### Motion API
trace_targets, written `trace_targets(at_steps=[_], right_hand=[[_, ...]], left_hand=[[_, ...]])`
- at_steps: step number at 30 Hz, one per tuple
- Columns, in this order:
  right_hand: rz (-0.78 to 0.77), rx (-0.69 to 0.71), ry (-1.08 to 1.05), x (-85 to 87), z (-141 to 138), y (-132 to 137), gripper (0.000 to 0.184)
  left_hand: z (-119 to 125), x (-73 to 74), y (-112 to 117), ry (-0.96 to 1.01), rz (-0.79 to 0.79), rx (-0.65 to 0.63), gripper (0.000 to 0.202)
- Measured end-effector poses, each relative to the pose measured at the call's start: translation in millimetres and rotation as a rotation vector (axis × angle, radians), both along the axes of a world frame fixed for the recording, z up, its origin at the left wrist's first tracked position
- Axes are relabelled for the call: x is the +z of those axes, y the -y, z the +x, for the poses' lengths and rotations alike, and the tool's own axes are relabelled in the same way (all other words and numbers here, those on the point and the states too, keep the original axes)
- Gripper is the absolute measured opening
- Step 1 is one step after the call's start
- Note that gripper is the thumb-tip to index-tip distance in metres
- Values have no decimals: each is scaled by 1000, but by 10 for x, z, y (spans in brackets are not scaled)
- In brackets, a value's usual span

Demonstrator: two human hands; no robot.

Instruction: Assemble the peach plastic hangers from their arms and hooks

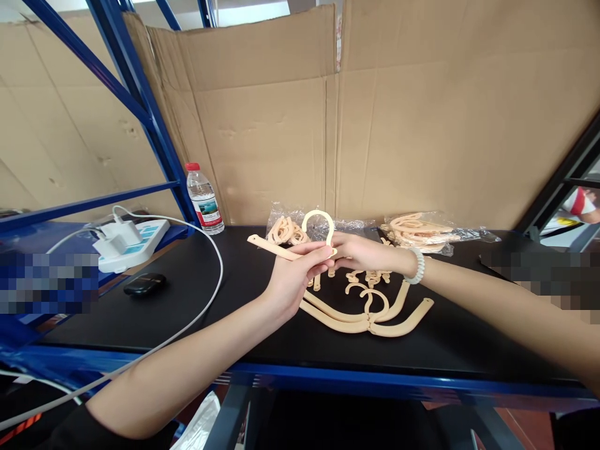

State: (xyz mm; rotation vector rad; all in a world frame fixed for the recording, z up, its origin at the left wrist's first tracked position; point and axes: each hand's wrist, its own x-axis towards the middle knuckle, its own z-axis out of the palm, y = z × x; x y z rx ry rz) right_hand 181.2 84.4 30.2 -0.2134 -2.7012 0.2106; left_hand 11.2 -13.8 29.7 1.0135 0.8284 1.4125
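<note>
My left hand (291, 278) is closed around a cream plastic hanger arm (265, 245), whose holed end sticks out to the left. Its thumb and fingers meet those of my right hand (363, 252) at the joint between the arm and a curved hanger hook (319, 214). My right hand is closed at the base of that hook, its fingertips partly hidden. Below the hands, two hangers with hooks (385, 306) lie side by side on the black tabletop (262, 340). Small cream pieces (372, 277) are scattered behind them, partly covered by my right wrist.
Clear bags of cream hooks (282, 230) and hanger arms (407, 228) lie along the cardboard wall (262, 137). A water bottle (205, 203) stands back left. Nearer are a white power strip (152, 240), a black object (144, 285) and a looping white cable (222, 269).
</note>
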Motion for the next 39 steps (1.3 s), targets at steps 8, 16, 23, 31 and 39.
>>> trace_targets(at_steps=[8,16,23,31,39], right_hand=[[-694,-207,-627,221,476,224,14],[-1087,-184,-851,45,580,596,22],[-1025,-262,-988,46,530,684,25],[-905,-292,-1052,31,509,732,22],[-1027,-280,-753,-155,347,842,20]], left_hand=[[12,-32,8,-25,8,-18,18],[81,-103,57,-35,-18,-140,15],[74,-88,79,-46,-54,-213,17],[95,-78,95,-12,-12,-245,16],[116,-128,132,-89,56,-196,18]])
